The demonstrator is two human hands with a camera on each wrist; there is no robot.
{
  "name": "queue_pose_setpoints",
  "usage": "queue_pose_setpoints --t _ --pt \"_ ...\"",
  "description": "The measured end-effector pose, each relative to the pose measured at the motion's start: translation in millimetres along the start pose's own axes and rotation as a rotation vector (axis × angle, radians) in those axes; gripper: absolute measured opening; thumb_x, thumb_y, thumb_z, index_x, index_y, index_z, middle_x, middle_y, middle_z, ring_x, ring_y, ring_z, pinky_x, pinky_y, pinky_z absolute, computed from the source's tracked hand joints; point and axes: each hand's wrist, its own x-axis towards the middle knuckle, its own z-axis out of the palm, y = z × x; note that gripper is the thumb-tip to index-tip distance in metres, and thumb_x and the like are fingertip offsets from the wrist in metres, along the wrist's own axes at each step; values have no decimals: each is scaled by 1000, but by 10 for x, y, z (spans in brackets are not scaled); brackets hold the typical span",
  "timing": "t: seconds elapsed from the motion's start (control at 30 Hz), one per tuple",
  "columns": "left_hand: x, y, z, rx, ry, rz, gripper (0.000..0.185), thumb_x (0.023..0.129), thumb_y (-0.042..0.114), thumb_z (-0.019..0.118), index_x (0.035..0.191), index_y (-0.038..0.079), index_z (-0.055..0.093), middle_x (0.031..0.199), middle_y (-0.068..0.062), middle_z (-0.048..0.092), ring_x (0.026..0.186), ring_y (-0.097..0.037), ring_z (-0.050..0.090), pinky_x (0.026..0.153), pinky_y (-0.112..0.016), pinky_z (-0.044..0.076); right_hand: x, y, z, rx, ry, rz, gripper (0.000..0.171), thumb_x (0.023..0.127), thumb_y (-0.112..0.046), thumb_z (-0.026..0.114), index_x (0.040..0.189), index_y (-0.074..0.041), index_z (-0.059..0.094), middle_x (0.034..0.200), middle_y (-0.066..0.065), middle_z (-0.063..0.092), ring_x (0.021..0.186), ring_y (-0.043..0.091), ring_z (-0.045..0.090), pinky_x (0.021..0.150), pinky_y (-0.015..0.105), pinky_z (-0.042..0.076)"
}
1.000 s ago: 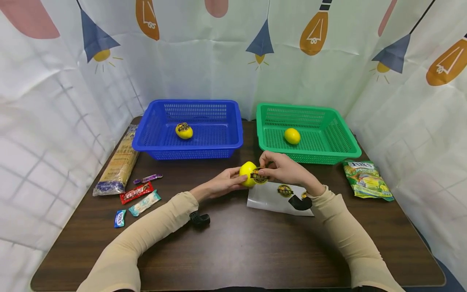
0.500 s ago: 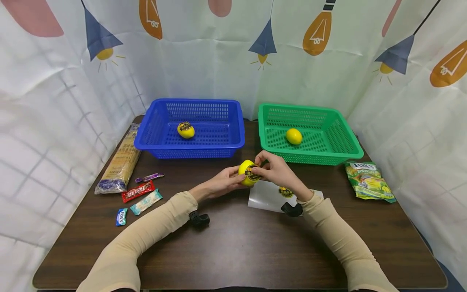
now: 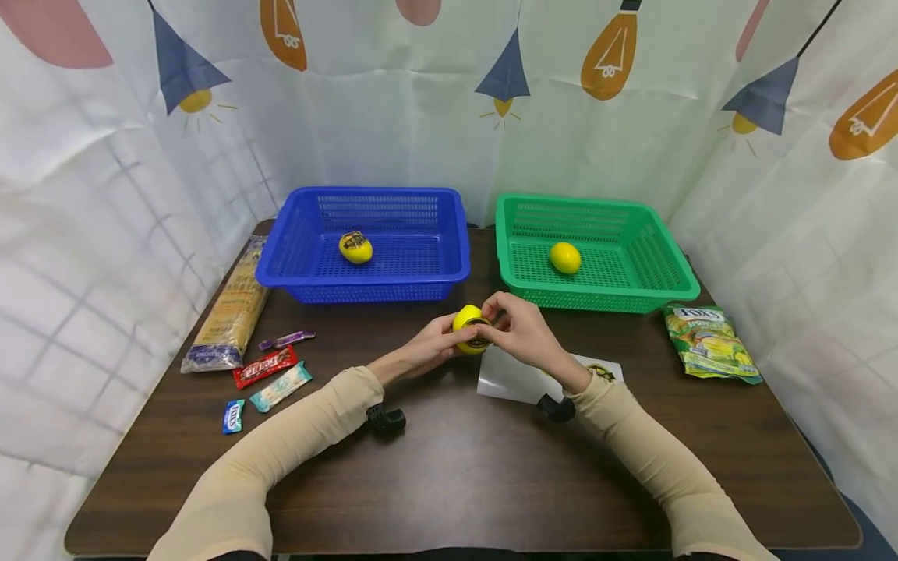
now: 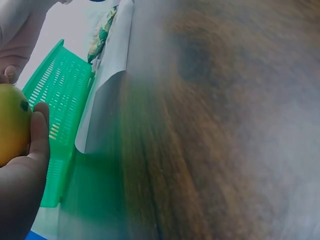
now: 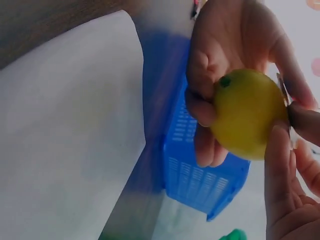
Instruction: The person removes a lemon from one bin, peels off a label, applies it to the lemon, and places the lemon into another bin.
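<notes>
A yellow lemon [image 3: 468, 322] is held above the dark table, in front of the two baskets. My left hand [image 3: 429, 348] grips it from the left, fingers curled round it [image 5: 210, 95]. My right hand [image 3: 517, 329] presses a black-and-gold sticker [image 3: 479, 339] onto the lemon's front with thumb and fingertips. The lemon [image 5: 247, 114] fills the right wrist view, and its edge [image 4: 12, 127] shows in the left wrist view. Under my right wrist lies a white sticker sheet [image 3: 515, 379] with one more sticker [image 3: 599, 372].
A blue basket [image 3: 295, 269] holds a stickered lemon [image 3: 355, 247]; a green basket [image 3: 669, 284] holds a plain lemon [image 3: 564, 257]. A pasta packet [image 3: 228, 312] and several small candy wrappers [image 3: 265, 368] lie at the left, a green candy bag [image 3: 710, 343] at the right.
My right hand brought the sticker from beside the lemon onto its surface and moved left over it. Both hands and the lemon rose slightly toward the baskets.
</notes>
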Motion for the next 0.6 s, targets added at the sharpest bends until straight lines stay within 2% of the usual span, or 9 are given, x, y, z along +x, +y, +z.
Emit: queue_pose_setpoints --t 0.07,0.13,0.27,0.4,0.5,0.6 --pt "19 3 11 20 16 1 54 103 24 55 144 -6 37 124 -7 58 113 -13 60 109 -40 50 -6 19 -3 15 9 13 25 87 -23 78 97 -9 60 91 8 63 64 14 62 58 22 56" --pt "32 13 19 46 36 -2 48 104 19 51 143 -6 39 125 -11 58 112 -13 60 108 -38 51 -11 48 -8 40 11 44 24 87 -25 77 96 -11 60 91 8 63 64 15 65 58 24 57" --pt "49 40 27 86 45 -3 42 105 14 46 143 -5 40 130 -17 57 111 -14 61 100 -28 54 -23 117 -6 121 -4 126 25 89 -29 75 97 -12 58 94 9 63 66 28 70 61 35 61" --pt "62 75 32 89 27 17 43 106 17 45 142 -5 39 125 -10 58 110 -12 61 101 -28 54 -17 135 4 187 -15 186 31 92 -35 71 103 -11 55 98 12 63 68 33 70 64 45 63" --pt "72 117 36 84 14 39 44 106 21 45 141 -5 38 121 -6 57 109 -11 61 105 -36 52 1 135 12 208 -28 217 39 93 -44 67 111 -13 52 105 12 63 73 28 70 67 46 63" --pt "71 143 36 94 1 49 46 106 24 46 141 -5 38 120 -4 56 108 -11 61 111 -49 47 22 142 30 231 -56 249 50 92 -54 63 121 -15 50 113 12 63 80 24 70 70 47 63"
